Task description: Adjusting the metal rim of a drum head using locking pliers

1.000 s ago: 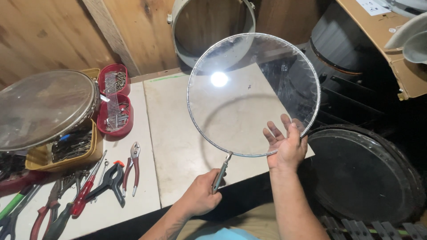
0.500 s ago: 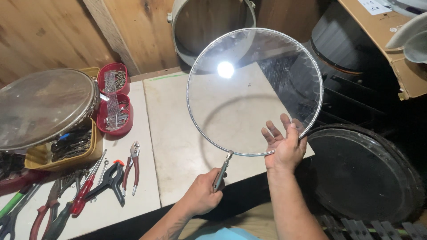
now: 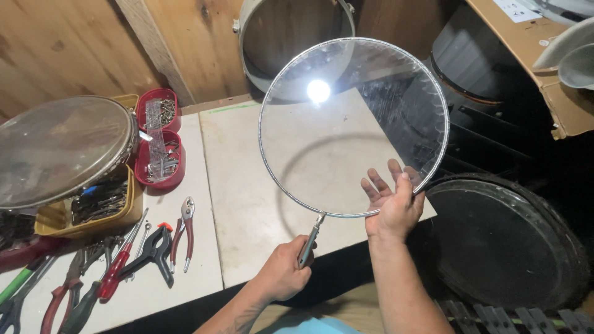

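Note:
A round clear drumhead (image 3: 346, 124) with a thin metal hoop is held tilted above the pale tabletop (image 3: 247, 185). My right hand (image 3: 393, 201) supports its lower right rim, thumb on the front and fingers spread behind the film. My left hand (image 3: 281, 272) grips a small metal tool (image 3: 309, 241) whose tip touches the hoop's bottom edge. A bright light spot reflects on the film.
Left lie red-handled pliers (image 3: 182, 229), a black clamp (image 3: 154, 247), screwdrivers, a yellow tray (image 3: 55, 219) and two red bowls (image 3: 158, 164) of hardware under another drum (image 3: 62, 148). A dark drum (image 3: 501, 241) sits lower right, a drum shell (image 3: 291, 31) behind.
The drumhead has tilted up slightly and the light reflection has shifted a little; both hands keep their grips.

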